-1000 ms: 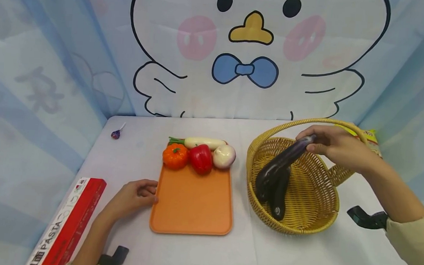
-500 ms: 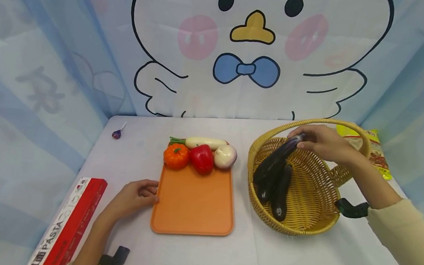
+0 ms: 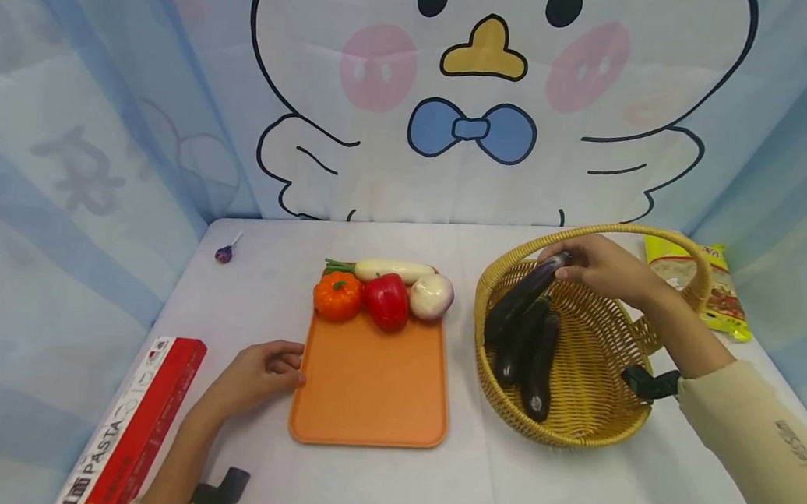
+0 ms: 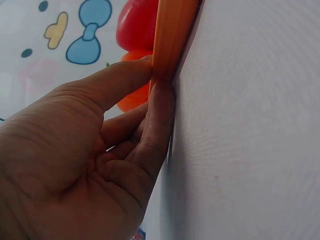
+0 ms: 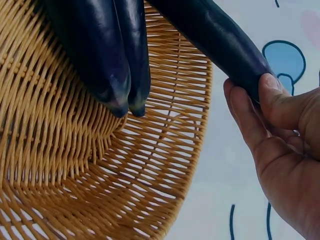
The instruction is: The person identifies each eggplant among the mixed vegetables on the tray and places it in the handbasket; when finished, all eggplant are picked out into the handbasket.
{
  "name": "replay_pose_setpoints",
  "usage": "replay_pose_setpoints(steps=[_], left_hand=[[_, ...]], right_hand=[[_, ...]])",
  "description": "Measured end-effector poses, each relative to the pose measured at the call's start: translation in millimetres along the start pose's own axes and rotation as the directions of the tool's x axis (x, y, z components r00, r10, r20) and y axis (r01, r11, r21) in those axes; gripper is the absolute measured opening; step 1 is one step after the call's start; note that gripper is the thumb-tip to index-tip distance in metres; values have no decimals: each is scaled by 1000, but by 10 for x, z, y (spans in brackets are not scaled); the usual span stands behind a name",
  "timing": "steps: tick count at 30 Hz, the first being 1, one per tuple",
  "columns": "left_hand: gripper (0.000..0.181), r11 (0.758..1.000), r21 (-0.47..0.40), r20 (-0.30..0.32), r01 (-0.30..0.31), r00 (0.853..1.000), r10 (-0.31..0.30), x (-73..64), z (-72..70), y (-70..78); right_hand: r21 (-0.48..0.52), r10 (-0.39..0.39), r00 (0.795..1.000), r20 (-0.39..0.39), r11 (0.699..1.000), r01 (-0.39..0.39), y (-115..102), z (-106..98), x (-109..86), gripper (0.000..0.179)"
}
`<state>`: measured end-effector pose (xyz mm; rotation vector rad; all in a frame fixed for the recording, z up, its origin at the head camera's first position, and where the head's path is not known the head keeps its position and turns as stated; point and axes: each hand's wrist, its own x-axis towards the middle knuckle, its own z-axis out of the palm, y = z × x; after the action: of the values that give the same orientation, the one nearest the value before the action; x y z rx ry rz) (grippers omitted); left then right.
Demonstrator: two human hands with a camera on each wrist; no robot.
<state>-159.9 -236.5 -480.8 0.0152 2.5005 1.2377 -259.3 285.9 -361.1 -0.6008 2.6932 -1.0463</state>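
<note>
My right hand (image 3: 606, 270) pinches the stem end of a dark purple eggplant (image 3: 518, 303) between thumb and fingers. The eggplant slants down into the wicker basket (image 3: 594, 390), along its left side. Two more eggplants lie in the basket beside it, one (image 3: 522, 346) nearer the held one and the other (image 3: 540, 371) to the right. In the right wrist view the held eggplant (image 5: 220, 42) crosses the basket's rim. At the left edge of an orange tray (image 3: 371, 390), my left hand (image 3: 264, 375) pinches the edge, thumb above and a finger beneath, as the left wrist view shows.
On the tray's far end sit an orange pumpkin (image 3: 338, 296), a red bell pepper (image 3: 386, 301), a white radish (image 3: 395, 271) and an onion (image 3: 431, 297). A red pasta box (image 3: 146, 421), a lollipop (image 3: 224, 253) and a yellow packet (image 3: 724, 294) lie around. The basket's handle (image 3: 588, 230) arches above.
My right hand has moved left with the eggplant, which has come to the basket's left side, uncovering more of the other two. The left hand has stayed at the tray's edge.
</note>
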Motion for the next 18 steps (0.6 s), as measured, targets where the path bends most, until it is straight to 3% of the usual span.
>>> replay_pose_setpoints(steps=[7, 18], left_hand=[[57, 1000, 14, -5, 27, 1000, -27, -11, 31, 3], [57, 999, 2, -18, 37, 999, -37, -28, 19, 59]], right_hand=[[11, 51, 997, 54, 999, -52, 87, 48, 4, 26], [9, 103, 994, 31, 995, -103, 162, 58, 13, 27]])
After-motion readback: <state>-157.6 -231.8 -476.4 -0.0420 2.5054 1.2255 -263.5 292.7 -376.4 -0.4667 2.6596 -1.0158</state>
